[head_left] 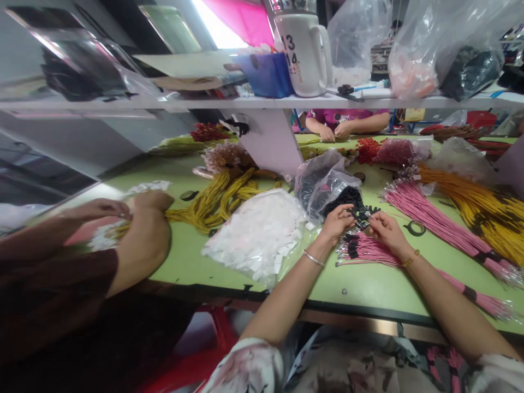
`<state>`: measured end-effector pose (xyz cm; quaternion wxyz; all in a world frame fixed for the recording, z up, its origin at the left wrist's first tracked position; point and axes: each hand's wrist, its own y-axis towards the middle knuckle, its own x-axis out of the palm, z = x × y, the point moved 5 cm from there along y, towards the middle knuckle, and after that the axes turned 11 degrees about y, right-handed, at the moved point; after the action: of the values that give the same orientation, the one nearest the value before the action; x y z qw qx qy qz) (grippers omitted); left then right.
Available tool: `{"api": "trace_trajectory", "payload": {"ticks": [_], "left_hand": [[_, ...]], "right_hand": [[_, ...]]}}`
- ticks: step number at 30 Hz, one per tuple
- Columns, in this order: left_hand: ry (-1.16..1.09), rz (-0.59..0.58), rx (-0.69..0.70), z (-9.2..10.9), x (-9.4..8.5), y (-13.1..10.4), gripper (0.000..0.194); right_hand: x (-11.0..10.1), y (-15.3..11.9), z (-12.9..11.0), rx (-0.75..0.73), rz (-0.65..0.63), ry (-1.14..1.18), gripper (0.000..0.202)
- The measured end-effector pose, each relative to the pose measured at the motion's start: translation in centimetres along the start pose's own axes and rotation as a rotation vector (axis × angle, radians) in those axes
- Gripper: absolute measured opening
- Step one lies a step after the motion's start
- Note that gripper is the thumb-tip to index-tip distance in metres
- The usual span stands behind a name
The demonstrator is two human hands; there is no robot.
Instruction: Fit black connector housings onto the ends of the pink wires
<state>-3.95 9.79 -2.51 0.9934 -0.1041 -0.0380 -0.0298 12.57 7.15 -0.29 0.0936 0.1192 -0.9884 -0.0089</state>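
My left hand [339, 222] is closed in a pinch around a small black plastic piece, over the near end of a bundle of pink wires [377, 252]. Just to its right, my right hand [387, 233] has its thumb and fingers pressed together; what lies between them is too small to make out. The pink wires lie on the green table beneath both hands, with black bands and bare metal ends at their left. Behind my left hand, a clear plastic bag [317, 177] lies open with many black pieces [347, 197] spilling from it.
A bag of white pieces [257, 232] lies left of my forearm. Tape [416, 228], more pink wires [438, 218] and yellow wires [487, 204] lie right. A co-worker's arms [141, 240] work at left; another person's hands [335, 131] are across. A shelf [229, 103] with a mug [303, 54] spans above.
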Motion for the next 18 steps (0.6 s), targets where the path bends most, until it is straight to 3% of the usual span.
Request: {"api": "trace_trajectory", "payload": {"ticks": [3,9,18], "left_hand": [[-0.131,-0.012,-0.084,0.3,0.2,-1.5,0.026],[-0.122,-0.017,-0.158,0.2,0.6,-3.1,0.015],[-0.168,-0.022,-0.166,-0.3,0.5,-3.7,0.015]], "right_hand": [[0.3,-0.2,-0.1,-0.005,-0.017,-0.031,0.040],[0.6,-0.3,-0.1,-0.015,-0.014,-0.106,0.034],[0.0,-0.1,0.0,-0.038,0.048,-0.155,0.029]]}}
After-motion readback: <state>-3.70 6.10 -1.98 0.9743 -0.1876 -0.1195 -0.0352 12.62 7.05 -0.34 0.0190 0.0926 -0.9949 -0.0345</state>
